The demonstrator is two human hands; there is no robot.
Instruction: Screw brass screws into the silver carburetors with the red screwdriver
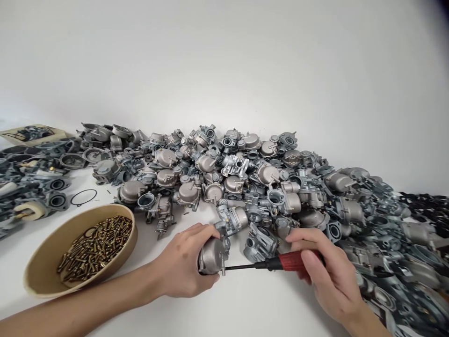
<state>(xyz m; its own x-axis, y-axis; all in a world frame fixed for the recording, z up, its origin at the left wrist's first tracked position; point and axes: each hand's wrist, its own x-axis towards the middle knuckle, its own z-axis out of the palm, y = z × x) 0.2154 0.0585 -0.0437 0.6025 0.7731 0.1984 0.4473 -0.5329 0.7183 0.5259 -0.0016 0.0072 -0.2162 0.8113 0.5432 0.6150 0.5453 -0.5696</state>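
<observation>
My left hand [185, 262] is wrapped round a grey metal carburetor [212, 256], its rounded bowl turned toward the right. My right hand [326, 271] grips the red and black handle of a screwdriver [293, 261]. The dark shaft points left, and its tip meets the carburetor's edge near a small spout; the exact contact point is too small to tell. Just behind the shaft, a loose carburetor [259, 243] lies on the white table [242, 304].
A large pile of carburetors [210, 164] spreads across the back and right. At the left stands a tan bowl [35, 276] of brass-coloured screws [98, 248], near a thin black ring [83, 197]. More metal parts, a cream tray [58, 135] and black pieces [428, 208] lie at the sides.
</observation>
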